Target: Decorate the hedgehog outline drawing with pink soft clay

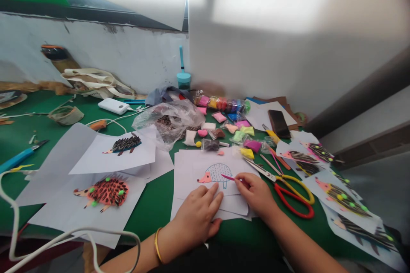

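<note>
A sheet of white paper (235,200) in front of me bears a hedgehog drawing (218,170) in blue outline, its face filled in pink clay. My left hand (195,209) lies on the paper just below the drawing, fingers spread, holding nothing. Between the fingertips of my right hand (256,192) is a thin magenta clay tool (227,177). Its pointed tip is over the hedgehog's body; whether it touches the paper I cannot tell. A small pink clay piece (220,152) sits above the drawing.
Red-and-yellow scissors (293,196) lie beside my right hand. Behind the paper are several clay packets (238,136) and a plastic bag of seeds (169,123). Finished hedgehog pictures lie left (105,192) and right (342,198). A white cable (64,239) loops near my left forearm.
</note>
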`<state>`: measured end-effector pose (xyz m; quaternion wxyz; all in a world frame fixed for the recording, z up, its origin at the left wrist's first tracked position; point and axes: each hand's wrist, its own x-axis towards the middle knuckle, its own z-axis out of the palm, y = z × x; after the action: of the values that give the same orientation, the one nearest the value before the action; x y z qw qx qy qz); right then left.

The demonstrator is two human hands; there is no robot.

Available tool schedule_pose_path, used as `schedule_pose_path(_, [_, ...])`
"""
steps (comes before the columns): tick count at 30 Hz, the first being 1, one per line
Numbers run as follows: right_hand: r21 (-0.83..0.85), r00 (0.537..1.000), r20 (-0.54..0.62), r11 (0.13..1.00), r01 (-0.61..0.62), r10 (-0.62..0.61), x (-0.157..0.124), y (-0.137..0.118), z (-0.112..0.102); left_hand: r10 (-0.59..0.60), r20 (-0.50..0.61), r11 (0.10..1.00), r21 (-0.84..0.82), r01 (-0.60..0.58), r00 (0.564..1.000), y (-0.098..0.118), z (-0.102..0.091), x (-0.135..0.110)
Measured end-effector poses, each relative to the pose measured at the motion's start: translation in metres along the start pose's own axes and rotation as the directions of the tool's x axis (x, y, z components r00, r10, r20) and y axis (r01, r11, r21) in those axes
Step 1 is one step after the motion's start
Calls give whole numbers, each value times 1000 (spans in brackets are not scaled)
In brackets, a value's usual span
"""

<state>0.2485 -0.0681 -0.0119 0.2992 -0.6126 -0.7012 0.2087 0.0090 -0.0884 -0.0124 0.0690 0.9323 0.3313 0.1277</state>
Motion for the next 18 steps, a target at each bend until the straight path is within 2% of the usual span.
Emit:
schedule_pose_path(8, [-44, 999, -27, 999, 15, -17, 1, 6, -1, -23, -15, 999, -29, 22, 1000, -1, -3, 5])
schedule_pose_path(11, [-213, 996, -69, 976, 36, -52, 7, 15, -8, -20, -18, 999, -34, 19, 1000, -1, -4, 6])
schedule_pose_path(15, [-475, 984, -99, 876, 85, -150, 17, 24, -20, -24, -22, 999, -24, 23, 999, -2, -1, 6])
schedule_pose_path(18, [-565, 965, -112, 814, 135, -238, 28, 19, -24, -36, -40, 999, -31, 35, 999, -2, 1, 6])
